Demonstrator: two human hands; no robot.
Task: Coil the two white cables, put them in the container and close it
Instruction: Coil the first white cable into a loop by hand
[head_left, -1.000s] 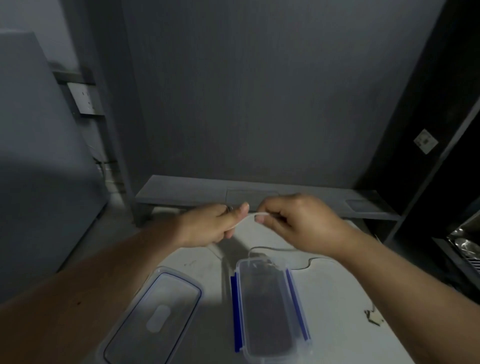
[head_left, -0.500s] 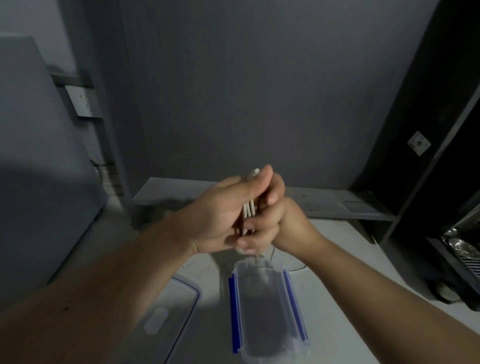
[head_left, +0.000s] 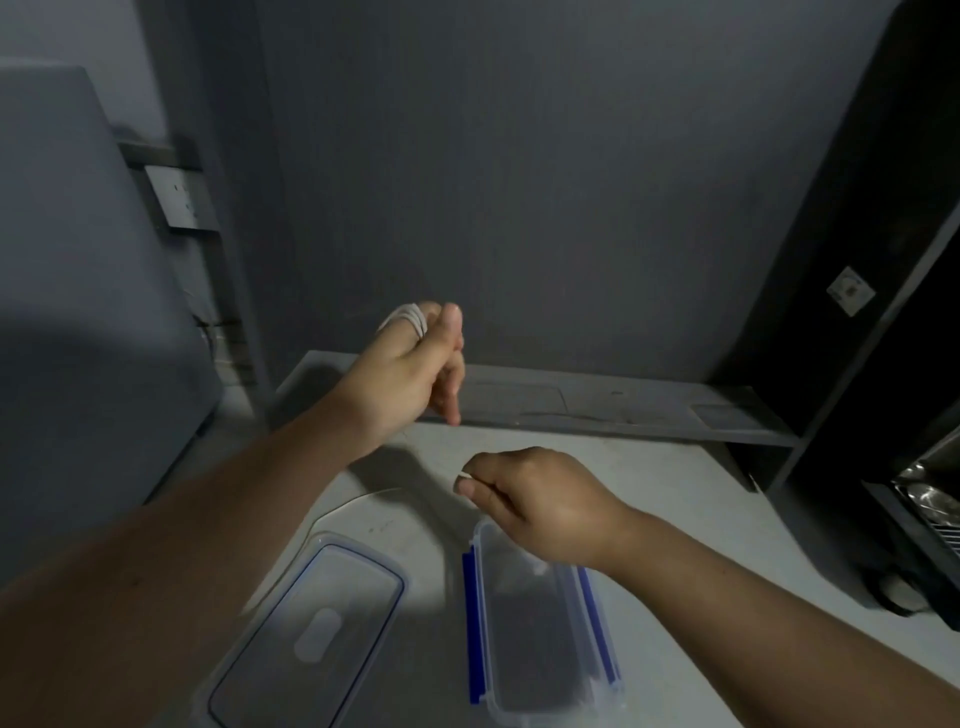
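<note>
A white cable (head_left: 410, 317) is wound in loops around the fingers of my raised left hand (head_left: 410, 369), which is held above the table's back. My right hand (head_left: 524, 499) is lower, over the far end of the open clear container (head_left: 540, 639) with blue side clips, and pinches the white cable end (head_left: 464, 474) between thumb and finger. The clear lid (head_left: 311, 629) with a blue seal lies flat to the left of the container. A second white cable (head_left: 358, 501) lies on the table behind the lid.
A low grey shelf (head_left: 597, 410) runs along the wall behind the white table (head_left: 701, 525). A dark cabinet (head_left: 857, 260) stands at the right, with a metal rack (head_left: 930, 493) at the right edge. A grey panel (head_left: 78, 312) rises at the left.
My hands were pressed together around the cable; now they have separated. The left hand rose with the loops on its fingers, and the right hand dropped toward the container holding the cable end.
</note>
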